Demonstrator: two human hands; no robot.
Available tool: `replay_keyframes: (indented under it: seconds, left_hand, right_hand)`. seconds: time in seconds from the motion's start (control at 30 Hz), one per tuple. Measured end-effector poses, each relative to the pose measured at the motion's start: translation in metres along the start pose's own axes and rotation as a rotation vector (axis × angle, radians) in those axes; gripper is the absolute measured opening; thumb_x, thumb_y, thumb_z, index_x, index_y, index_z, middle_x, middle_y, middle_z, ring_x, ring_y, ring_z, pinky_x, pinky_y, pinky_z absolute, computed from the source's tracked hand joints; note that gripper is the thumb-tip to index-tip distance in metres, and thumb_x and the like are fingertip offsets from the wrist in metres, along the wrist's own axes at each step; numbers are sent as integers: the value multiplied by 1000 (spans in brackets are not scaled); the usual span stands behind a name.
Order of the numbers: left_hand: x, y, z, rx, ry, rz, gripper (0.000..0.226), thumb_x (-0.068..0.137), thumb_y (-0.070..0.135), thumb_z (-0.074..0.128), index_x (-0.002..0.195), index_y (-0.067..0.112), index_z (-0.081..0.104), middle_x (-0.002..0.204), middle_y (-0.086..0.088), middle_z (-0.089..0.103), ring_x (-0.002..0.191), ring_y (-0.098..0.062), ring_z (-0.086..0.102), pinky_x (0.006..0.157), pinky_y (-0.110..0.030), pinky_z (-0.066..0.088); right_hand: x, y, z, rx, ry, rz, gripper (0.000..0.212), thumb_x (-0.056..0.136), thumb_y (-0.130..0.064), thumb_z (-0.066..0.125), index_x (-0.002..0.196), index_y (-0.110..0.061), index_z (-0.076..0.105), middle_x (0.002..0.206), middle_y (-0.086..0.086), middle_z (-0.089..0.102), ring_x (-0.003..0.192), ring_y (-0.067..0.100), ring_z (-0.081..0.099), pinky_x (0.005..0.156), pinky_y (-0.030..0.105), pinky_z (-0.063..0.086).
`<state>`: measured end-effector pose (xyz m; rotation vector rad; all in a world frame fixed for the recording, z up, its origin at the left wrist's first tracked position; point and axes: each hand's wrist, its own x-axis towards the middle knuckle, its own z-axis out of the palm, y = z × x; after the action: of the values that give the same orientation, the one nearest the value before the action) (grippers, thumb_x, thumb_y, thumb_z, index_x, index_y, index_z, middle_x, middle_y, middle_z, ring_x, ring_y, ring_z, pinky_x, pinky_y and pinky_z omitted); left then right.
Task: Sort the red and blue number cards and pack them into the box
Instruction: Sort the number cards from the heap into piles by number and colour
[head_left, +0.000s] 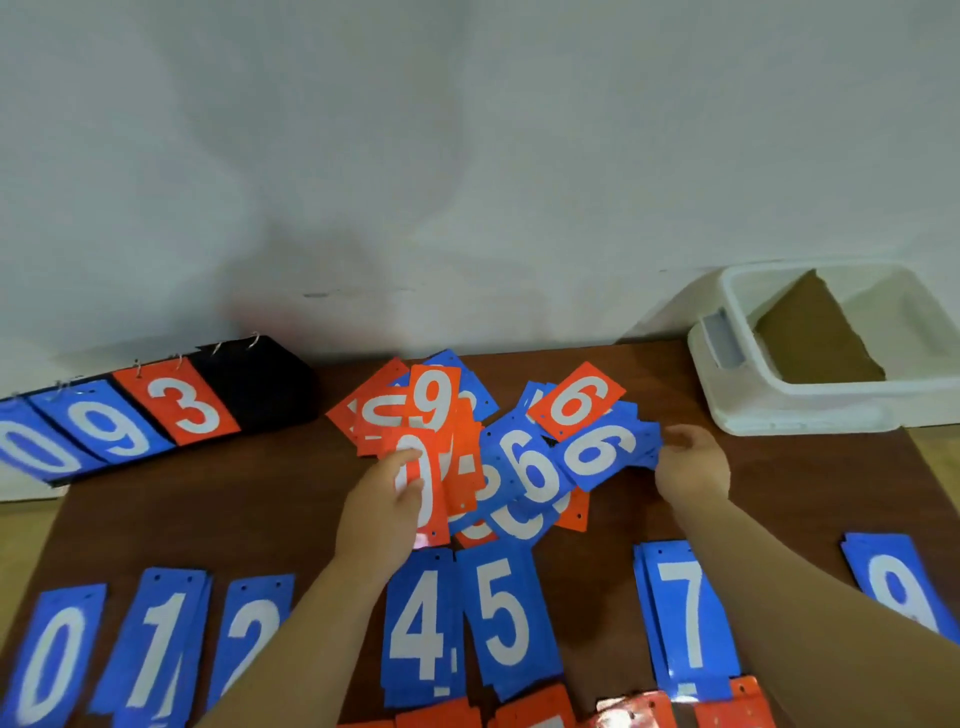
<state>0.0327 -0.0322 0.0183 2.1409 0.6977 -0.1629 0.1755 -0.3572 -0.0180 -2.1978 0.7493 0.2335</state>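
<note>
Clamping the red 0 card (423, 488), long axis pointing away, is the left hand (382, 514); the right hand (693, 462) meets the blue 6 card (602, 452), grip unclear, nearer the box (737, 405).

Red and blue cards (519, 457), white numerals; white box (810, 400)

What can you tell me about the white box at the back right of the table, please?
The white box is an open rectangular tub of what looks like matte plastic, with rounded corners, a broad rim and a recessed grey handle on its left end. It stands upright on the table's back right corner. A brown cardboard-like sheet leans slanted inside; no cards show in it. The left hand and right hand are at the card pile, apart from it.
</note>
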Motion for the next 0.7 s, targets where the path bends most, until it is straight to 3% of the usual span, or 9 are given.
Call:
replay_keyframes:
  seconds: [0.07,0.13,0.23,0.37,0.47,0.57,0.63,0.7]
  left_hand:
    - [-20,11,10,-37,22,-46,38,106,26,51,142,38,51,151,1,49,135,-22,51,94,-32,53]
    - [-40,24,22,-99,48,-103,39,106,22,52,141,38,53,151,2,48,134,-23,52,81,-23,52]
    - [-67,47,44,-211,84,-154,39,104,16,54,134,40,57,146,1,50,118,-18,59,71,-21,51]
    - [-103,91,82,-305,104,-132,42,100,5,56,127,37,63,133,8,51,115,-13,53,73,-18,47]
    - [-129,124,111,-357,107,-77,44,96,0,57,114,39,67,123,8,60,95,-7,60,61,-10,46]
    - [-150,147,131,-359,80,-54,45,97,3,58,109,46,65,114,14,64,75,-10,61,60,-25,52]
    - [-163,158,138,-326,61,-47,42,100,8,58,112,48,64,121,13,60,83,-12,64,59,-26,55]
    - [-175,166,140,-275,53,-45,40,102,13,56,117,49,63,136,9,56,105,-22,66,62,-26,56]
  right_hand:
    - [2,7,-16,5,-15,-14,36,95,-8,51,127,-21,60,114,9,66,85,26,58,66,32,49]
    - [2,12,-37,-17,-29,-47,36,96,-8,51,129,-19,59,114,9,65,84,26,56,61,29,43]
    - [4,24,-75,-55,-40,-146,35,94,-9,51,127,-17,61,118,10,69,99,32,63,76,33,47]
    - [2,48,-136,-14,-25,-219,36,94,-10,49,125,-20,64,111,2,69,89,24,65,69,33,52]
    - [-5,69,-184,4,3,-327,33,95,-9,52,123,-18,68,107,1,70,90,22,62,74,28,45]
    - [-15,86,-218,64,-60,-416,29,94,-9,56,114,-23,72,108,-3,73,88,20,66,76,32,51]
    - [-24,90,-232,93,-161,-478,27,96,-9,57,107,-29,72,100,-7,73,72,11,64,65,27,50]
    - [-34,87,-243,70,-297,-545,28,98,-9,58,103,-33,72,94,-12,73,71,6,65,59,19,48]
